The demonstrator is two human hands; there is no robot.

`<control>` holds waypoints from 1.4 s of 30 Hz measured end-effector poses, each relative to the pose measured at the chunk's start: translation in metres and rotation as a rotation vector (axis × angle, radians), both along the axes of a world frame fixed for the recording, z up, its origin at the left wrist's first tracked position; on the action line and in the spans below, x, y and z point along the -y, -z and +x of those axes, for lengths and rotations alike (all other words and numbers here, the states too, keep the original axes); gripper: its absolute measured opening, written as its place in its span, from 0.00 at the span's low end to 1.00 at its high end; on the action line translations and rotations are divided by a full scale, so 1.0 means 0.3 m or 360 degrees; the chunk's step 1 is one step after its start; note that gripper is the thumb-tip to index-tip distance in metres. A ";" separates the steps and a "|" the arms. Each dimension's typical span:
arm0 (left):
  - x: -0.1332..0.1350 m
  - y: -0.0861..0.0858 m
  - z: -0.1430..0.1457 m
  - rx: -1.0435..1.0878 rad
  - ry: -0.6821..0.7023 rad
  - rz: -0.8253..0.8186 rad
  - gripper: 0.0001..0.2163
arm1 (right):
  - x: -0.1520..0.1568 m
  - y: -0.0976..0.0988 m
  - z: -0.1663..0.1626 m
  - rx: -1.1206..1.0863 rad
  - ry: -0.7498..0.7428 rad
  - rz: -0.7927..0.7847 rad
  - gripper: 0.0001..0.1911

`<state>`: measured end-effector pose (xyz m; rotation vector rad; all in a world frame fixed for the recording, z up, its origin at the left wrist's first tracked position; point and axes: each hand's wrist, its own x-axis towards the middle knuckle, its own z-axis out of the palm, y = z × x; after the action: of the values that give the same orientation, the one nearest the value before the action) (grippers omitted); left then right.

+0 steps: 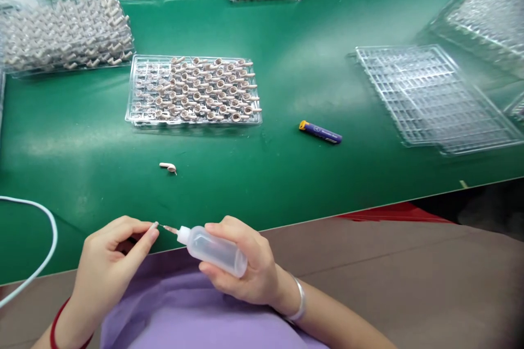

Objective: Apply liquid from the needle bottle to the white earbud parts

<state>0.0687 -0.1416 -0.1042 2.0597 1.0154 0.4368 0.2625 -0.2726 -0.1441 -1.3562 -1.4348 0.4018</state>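
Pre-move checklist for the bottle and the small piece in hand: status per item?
1. Right hand grips the squeeze bottle firmly: ok.
2. Left hand pinches the small part at its fingertips: ok.
3. Needle tip aimed at the small part: ok; actual contact: cannot tell.
4. Liquid left in the squeeze bottle: cannot tell.
5. Free slots at the left end of the parts tray: ok.
6. Loose part lies on the green table, outside any tray: not ok.
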 end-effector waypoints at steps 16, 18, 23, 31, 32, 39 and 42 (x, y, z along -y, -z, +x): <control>0.036 0.064 -0.004 -0.0034 0.0089 0.0982 0.10 | -0.004 0.002 0.000 0.0146 -0.0037 0.0000 0.28; 0.037 0.062 -0.006 -0.0039 0.0093 0.0983 0.10 | -0.004 0.003 -0.001 0.0161 -0.0029 -0.0002 0.27; 0.038 0.065 -0.007 -0.0036 0.0085 0.0972 0.10 | -0.001 0.009 -0.003 0.0191 -0.0024 -0.0018 0.28; 0.037 0.064 -0.006 -0.0033 0.0093 0.0979 0.10 | -0.002 0.011 -0.003 0.0220 -0.0026 -0.0026 0.29; 0.037 0.063 -0.005 -0.0029 0.0099 0.0979 0.11 | -0.003 0.011 -0.003 0.0224 -0.0026 -0.0028 0.28; 0.037 0.066 -0.003 -0.0029 0.0103 0.0999 0.11 | -0.002 0.012 -0.003 0.0239 -0.0032 -0.0020 0.28; 0.037 0.067 -0.006 -0.0031 0.0095 0.0997 0.11 | -0.001 0.012 -0.005 0.0224 -0.0030 -0.0011 0.28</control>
<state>0.0670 -0.1528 -0.1244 2.6392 0.8951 0.7798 0.2611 -0.2722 -0.1476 -1.4002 -1.5637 0.3296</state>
